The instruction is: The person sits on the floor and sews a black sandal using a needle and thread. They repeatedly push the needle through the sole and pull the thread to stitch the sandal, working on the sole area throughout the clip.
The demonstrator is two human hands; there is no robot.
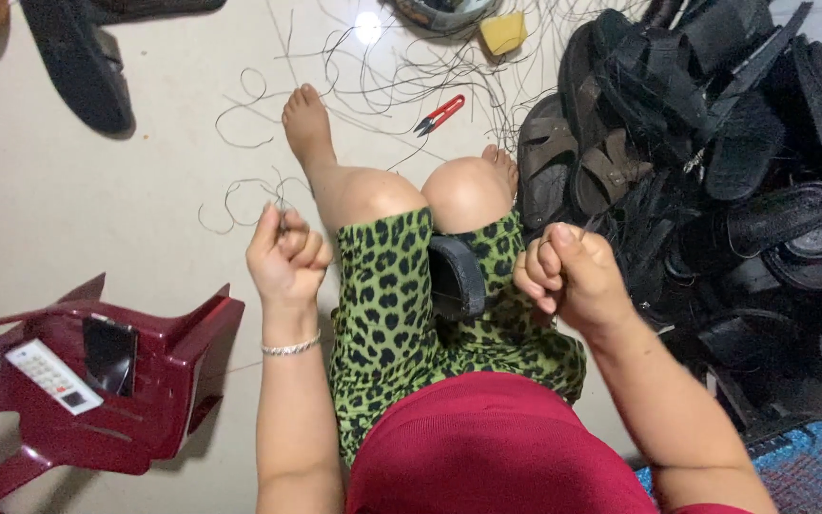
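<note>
Black sandal (456,276) wedged upright between the knees, on the green spotted shorts (387,314). Left hand (285,255) fisted, pinching thin black thread (283,211) left of the sandal. Right hand (568,271) fisted on its right, thread end barely visible. Red snips (440,114) on the floor (97,209) ahead, sandal pile (715,162) right, red chair (97,381) left.
</note>
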